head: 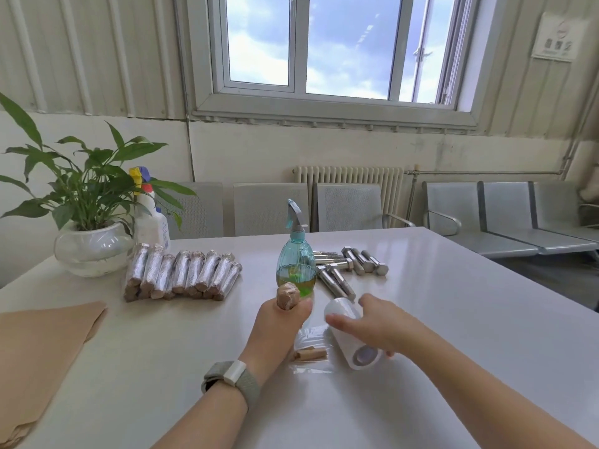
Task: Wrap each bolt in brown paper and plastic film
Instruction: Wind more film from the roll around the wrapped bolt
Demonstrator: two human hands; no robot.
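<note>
Left hand: the left hand (281, 322) is closed round a bolt wrapped in brown paper (287, 296), its papered head poking up above the fist; the lower end (310, 354) shows below the hand, inside clear film.
Right hand: the right hand (372, 325) lies over a roll of plastic film (348, 335) on the table, thumb on one side and fingers curled over the other, gripping it.
Film: a loose clear sheet (309, 343) runs from the roll to the bolt, between the two hands.
Finished bolts: a row of wrapped bolts (183, 275) lies side by side, further back and to the left.
Bare bolts: a small heap of steel bolts (351, 264) sits behind the hands, just right of a spray bottle (296, 260).
Paper: a stack of brown paper sheets (39, 354) lies at the left edge of the white table (453, 319).
Far corner: a potted plant (87, 222) and a white spray bottle (152, 222).
Wrist: a watch (231, 380) on the left arm.
</note>
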